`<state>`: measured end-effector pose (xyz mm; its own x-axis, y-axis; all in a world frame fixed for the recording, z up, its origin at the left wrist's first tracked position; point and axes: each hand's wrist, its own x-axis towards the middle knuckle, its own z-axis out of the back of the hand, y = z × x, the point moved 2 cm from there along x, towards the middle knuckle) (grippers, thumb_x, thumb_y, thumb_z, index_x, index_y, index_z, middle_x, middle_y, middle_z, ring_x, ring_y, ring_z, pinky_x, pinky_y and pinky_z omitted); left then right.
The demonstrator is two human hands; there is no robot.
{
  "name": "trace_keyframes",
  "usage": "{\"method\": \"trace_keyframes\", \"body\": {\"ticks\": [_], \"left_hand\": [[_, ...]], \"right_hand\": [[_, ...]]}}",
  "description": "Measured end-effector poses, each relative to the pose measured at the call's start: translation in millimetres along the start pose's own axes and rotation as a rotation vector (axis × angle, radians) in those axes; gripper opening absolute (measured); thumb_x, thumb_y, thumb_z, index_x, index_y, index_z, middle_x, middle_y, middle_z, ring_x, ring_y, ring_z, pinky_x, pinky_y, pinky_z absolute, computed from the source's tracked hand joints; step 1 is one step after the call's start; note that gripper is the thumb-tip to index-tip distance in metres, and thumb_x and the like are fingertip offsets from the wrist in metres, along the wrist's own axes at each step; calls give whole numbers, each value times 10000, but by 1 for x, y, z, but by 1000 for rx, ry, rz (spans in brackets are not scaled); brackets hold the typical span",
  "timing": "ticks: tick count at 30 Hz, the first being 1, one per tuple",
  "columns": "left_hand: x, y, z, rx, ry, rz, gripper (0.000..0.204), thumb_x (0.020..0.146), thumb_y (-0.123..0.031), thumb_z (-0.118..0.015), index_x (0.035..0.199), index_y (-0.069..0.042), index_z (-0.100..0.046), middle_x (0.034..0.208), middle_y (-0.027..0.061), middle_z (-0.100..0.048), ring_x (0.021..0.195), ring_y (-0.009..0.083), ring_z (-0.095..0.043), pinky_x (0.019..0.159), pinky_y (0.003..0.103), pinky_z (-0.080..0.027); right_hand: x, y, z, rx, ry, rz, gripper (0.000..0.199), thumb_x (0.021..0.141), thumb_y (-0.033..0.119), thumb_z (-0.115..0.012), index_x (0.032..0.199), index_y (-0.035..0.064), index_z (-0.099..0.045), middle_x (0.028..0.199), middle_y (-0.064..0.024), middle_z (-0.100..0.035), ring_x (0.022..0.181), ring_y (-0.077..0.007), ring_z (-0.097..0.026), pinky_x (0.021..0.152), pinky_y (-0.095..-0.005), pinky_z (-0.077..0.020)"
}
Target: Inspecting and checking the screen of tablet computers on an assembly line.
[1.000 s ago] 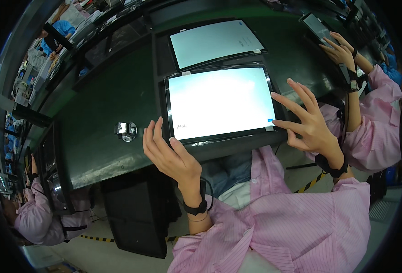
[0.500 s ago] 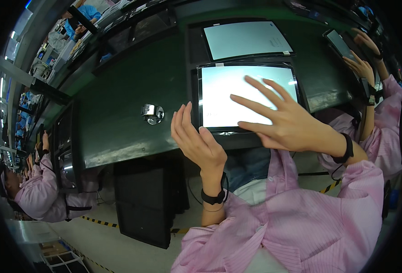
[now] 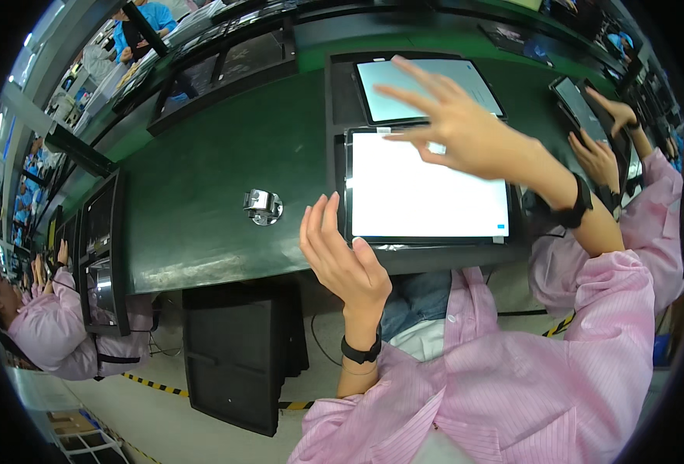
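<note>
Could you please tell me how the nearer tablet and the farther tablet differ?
The nearer tablet has a bright white screen, while the farther tablet has a dimmer, bluish one. In the picture, the nearer tablet looks larger than the farther tablet. The left hand is beside the nearer tablet's lower left corner but away from the farther tablet. Both have dark borders and lit screens, and the right hand partly hides each.

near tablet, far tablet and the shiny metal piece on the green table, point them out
Near tablet (image 3: 428, 197), head view, on its bright white screen.
Far tablet (image 3: 476, 90), head view, on the right part of its screen.
Shiny metal piece (image 3: 262, 206), head view, on its body.
</note>
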<state>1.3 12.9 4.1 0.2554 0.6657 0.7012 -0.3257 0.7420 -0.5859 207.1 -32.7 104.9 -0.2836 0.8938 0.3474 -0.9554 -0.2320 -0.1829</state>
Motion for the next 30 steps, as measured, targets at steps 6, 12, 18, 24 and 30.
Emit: {"method": "trace_keyframes", "body": {"ticks": [6, 12, 18, 24, 30], "left_hand": [[2, 0, 2, 7, -10, 6, 469, 919, -239, -314, 1224, 34, -544, 1243, 195, -550, 1197, 392, -452, 1019, 469, -328], [2, 0, 1, 27, 18, 5, 471, 910, -233, -320, 1223, 36, -548, 1242, 199, -547, 1192, 391, -455, 1015, 471, -333], [3, -2, 1, 34, 19, 22, 477, 894, -230, -333, 1225, 37, -549, 1246, 204, -544, 1194, 391, -453, 1013, 476, -335], [4, -3, 1, 40, 38, 39, 487, 902, -248, -326, 1221, 40, -553, 1248, 208, -543, 1196, 397, -453, 1010, 484, -338], [3, -2, -1, 50, 28, 34, 515, 934, -299, -291, 1203, 46, -564, 1236, 209, -554, 1188, 398, -465, 1009, 482, -341]], "right_hand": [[14, -57, -24, -17, 116, -142, 324, 945, 231, -454, 1156, 171, -693, 1499, -130, -330, 1438, -374, -144, 1127, -532, -238], [21, -67, -46, 21, 180, -106, 332, 958, 272, -453, 1188, 186, -677, 1499, -138, -322, 1439, -374, -139, 1136, -533, -218], [56, -122, -54, -79, 208, -221, 386, 1000, 335, -363, 1238, 219, -644, 1513, -158, -296, 1449, -381, -95, 1131, -554, -192], [79, -152, -91, -35, 407, -331, 424, 1002, 376, -315, 1281, 249, -608, 1526, -157, -268, 1448, -392, -88, 1102, -599, -219], [38, -194, -64, -50, 216, -420, 405, 993, 365, -341, 1265, 253, -619, 1488, -148, -342, 1436, -394, -142, 1109, -592, -224]]}}
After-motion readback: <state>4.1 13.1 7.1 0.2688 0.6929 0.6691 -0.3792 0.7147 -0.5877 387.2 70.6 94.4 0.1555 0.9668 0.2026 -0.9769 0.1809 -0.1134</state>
